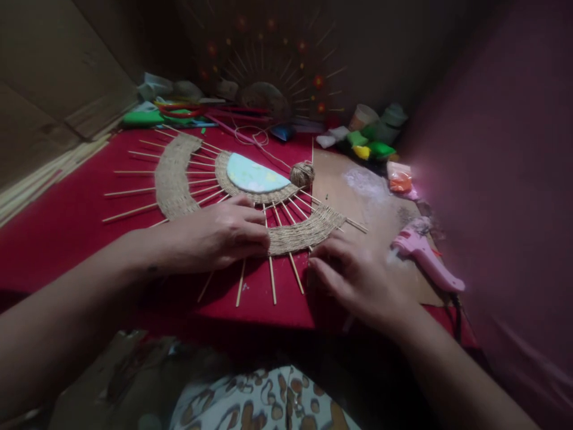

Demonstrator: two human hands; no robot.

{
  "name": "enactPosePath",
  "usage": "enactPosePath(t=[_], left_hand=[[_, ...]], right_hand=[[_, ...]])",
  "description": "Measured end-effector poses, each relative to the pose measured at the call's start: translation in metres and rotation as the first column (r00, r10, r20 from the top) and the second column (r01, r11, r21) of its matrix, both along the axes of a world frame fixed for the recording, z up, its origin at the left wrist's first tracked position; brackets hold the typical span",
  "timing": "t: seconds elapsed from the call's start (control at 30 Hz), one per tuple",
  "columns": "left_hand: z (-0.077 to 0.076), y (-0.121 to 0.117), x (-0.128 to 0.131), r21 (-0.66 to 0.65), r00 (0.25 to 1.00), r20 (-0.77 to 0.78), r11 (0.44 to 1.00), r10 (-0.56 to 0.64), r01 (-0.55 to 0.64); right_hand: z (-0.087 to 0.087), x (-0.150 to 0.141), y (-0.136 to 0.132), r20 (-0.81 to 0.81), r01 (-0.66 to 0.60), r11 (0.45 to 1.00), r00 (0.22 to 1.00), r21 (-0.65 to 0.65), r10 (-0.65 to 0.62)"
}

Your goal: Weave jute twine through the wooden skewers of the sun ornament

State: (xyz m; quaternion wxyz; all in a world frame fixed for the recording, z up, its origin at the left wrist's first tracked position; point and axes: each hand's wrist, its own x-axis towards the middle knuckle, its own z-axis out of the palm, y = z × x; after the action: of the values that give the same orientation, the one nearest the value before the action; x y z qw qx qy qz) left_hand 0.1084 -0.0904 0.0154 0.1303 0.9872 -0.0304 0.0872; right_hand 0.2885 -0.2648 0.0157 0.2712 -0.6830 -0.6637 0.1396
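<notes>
A half-round woven twine piece [308, 232] lies on the red table, built on thin wooden sticks [273, 280] that spread out like rays. At its centre sits a pale blue half disc [255, 174]. My left hand [224, 233] rests on the outer woven band, fingers closed together over it and covering part of it. Beside the band's right end, my right hand [347, 269] has thumb and fingers drawn together near a stick's outer end; what they pinch is hidden. A ball of twine [302, 174] touches the inner band's right end.
A pink glue gun [427, 257] lies on a brown board [335, 173] at right. Small coloured packets [380, 149] and a plastic cup [362, 117] stand behind it. Red-handled scissors [179, 111] are among clutter at the back. Loose sticks [49, 173] line the left edge.
</notes>
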Motion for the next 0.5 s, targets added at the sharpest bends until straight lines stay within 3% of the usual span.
enactPosePath(t=[0.17,0.27,0.4,0.5], left_hand=[[0.0,-0.002,0.0,0.005,0.999,0.042,1.0,-0.014,0.014],[0.001,-0.003,-0.001,-0.005,0.999,0.05,1.0,-0.021,0.021],[0.002,-0.006,-0.006,-0.027,0.999,0.031,0.999,-0.021,0.022],[0.002,-0.009,-0.009,-0.052,0.999,0.027,0.998,-0.026,0.027]], right_hand=[[-0.018,-0.029,-0.009,0.337,0.06,0.996,0.938,0.061,-0.078],[-0.024,-0.038,-0.005,0.452,0.127,0.988,0.879,0.086,-0.152],[-0.023,-0.04,0.001,0.501,0.212,0.977,0.844,0.019,-0.193],[-0.016,-0.038,0.001,0.422,0.235,0.971,0.886,-0.048,-0.193]])
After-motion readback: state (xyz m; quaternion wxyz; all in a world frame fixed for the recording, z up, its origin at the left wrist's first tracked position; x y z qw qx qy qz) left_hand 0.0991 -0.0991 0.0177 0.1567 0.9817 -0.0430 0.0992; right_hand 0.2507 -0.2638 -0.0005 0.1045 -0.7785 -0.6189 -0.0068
